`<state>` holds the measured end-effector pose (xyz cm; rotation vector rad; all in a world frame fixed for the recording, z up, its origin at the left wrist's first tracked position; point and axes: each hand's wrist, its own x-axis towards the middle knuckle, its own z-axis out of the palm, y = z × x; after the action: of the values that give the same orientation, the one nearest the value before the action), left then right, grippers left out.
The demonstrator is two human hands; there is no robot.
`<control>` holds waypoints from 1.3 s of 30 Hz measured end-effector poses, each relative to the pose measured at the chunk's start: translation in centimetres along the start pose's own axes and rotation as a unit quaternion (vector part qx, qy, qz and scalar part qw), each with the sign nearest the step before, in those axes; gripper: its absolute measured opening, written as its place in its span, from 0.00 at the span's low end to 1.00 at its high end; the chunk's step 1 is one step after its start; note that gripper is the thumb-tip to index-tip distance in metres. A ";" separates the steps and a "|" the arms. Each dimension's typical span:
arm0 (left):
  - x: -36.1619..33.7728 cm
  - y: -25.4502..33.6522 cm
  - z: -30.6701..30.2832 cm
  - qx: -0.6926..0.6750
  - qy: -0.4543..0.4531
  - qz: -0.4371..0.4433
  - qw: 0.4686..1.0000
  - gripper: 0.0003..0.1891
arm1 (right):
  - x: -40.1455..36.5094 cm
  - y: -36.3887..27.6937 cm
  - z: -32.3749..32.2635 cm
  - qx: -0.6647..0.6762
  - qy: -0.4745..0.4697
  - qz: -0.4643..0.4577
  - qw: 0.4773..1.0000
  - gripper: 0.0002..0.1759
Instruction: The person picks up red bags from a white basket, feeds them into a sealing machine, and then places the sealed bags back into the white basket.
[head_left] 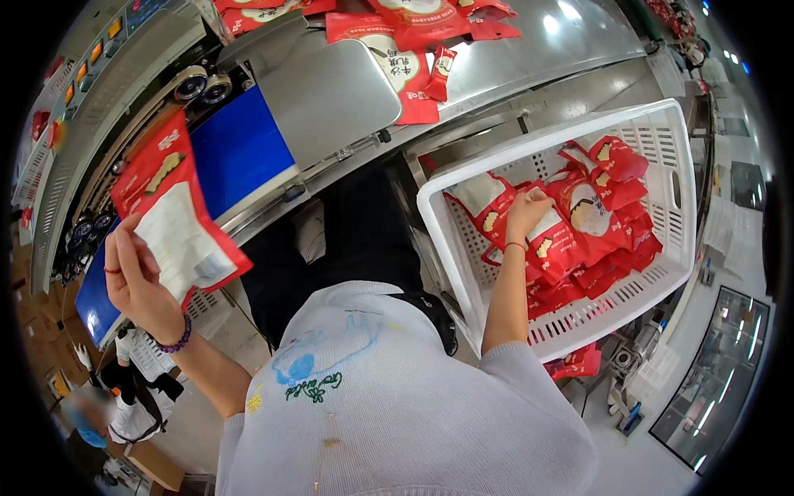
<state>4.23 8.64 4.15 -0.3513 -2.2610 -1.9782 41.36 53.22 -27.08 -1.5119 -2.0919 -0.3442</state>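
My left hand (141, 281) holds a red and white pouch (178, 219) by its lower left edge, beside a blue conveyor belt (240, 149). The pouch hangs near the rollers of a machine. On the right, my right hand (529, 217) reaches into a white plastic basket (556, 136) full of red pouches (589, 211). Its fingers are pinched at the top of one pouch with a pale panel in the pile.
More red pouches (401, 70) and a small red packet (441, 73) lie on the metal table (562, 41). A metal plate (331, 99) covers part of the belt. Another person (136, 397) is at the lower left. Red packaging (579, 361) shows below the basket.
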 end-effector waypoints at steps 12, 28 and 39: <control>-3.7 3.1 5.2 0.071 -0.240 -0.025 0.968 0.09 | 7.8 -7.1 -13.8 0.381 -0.635 0.065 0.669 0.15; -8.9 3.6 8.7 -0.283 -0.436 -0.101 0.848 0.32 | 8.7 -22.2 -32.7 0.821 -0.409 0.090 0.387 0.28; -4.2 -0.5 7.7 -0.132 -0.176 0.036 0.975 0.05 | 8.6 -25.3 -24.2 0.673 -0.413 0.013 0.614 0.16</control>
<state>8.63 15.76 1.61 -0.8631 -2.1231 -2.3388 22.19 39.50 0.17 -0.6289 -1.8344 1.8721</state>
